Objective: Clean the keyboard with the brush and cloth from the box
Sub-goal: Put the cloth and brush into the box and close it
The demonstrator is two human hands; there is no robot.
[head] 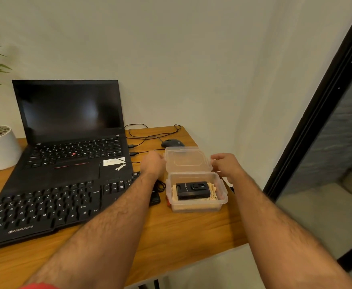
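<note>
Both hands, left hand (152, 163) and right hand (226, 164), grip the raised lid (186, 161). Box (196, 205) sits at bench (181, 236) edge, 3 o'clock of keyboard (45, 207); a tug could tip it off.

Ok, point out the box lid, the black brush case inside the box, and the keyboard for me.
box lid (187, 160), head view, on the middle of the raised clear panel.
black brush case (193, 190), head view, on its top face.
keyboard (39, 207), head view, on the letter keys.
</note>
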